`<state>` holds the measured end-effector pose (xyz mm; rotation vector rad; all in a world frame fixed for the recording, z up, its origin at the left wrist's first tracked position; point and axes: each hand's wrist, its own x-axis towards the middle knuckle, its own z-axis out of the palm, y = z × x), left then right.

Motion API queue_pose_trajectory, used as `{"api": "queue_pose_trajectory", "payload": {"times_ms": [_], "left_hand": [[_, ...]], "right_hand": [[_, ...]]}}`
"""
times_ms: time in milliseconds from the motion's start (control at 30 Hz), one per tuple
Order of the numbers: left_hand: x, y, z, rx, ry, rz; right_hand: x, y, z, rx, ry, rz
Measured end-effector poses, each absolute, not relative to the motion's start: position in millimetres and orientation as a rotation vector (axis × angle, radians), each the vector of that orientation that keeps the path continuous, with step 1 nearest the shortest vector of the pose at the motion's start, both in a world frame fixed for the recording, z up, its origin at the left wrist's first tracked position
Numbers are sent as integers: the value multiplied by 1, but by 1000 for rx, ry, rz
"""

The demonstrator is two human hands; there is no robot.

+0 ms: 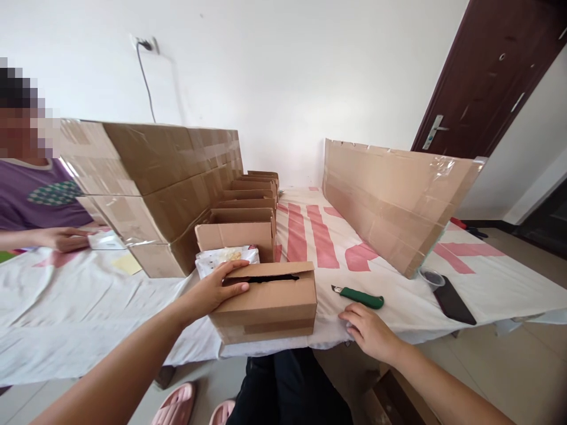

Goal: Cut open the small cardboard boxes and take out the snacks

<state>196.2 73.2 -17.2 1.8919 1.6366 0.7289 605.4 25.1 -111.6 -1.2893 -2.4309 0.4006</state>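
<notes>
A small brown cardboard box point(270, 323) stands at the table's front edge, its top flaps nearly closed with a dark gap between them. My left hand point(221, 286) grips its left end, fingers over the top and thumb near the gap. Behind the box sits a white printed plastic packet point(228, 255), partly hidden by the hand and box. To the right lies a green utility knife point(361, 297), a bit of blade showing. My right hand point(367, 330) rests on the cloth just below the knife, apart from it, fingers loosely bent and holding nothing.
Open cardboard boxes point(241, 233) run in a row toward the wall. Stacked large cartons point(155, 177) rise at left, and a cardboard panel point(390, 200) stands at right. A black phone point(454, 300) lies beside a clear round lid point(432, 277). Another person's hand point(66, 238) is at far left.
</notes>
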Motion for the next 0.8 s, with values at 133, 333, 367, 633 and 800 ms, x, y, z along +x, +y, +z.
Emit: {"api": "queue_pose_trajectory", "payload": {"times_ms": [133,333,367,633,800], "left_hand": [[197,73,-17,1883,1633,716],[196,75,-19,1900,1625,737],[196,75,-19,1898,1619,736],[196,73,-18,1884,1645,732],[196,74,-19,1894,1631,740]], "right_hand": [[608,20,-103,-1301,-2505,395],[624,11,-98,-1254,-2497,404],[625,10,-99,-1260,-2475,400],[615,18,-110,-1310,-2397,397],[622,28,-116,-1294,-2336,418]]}}
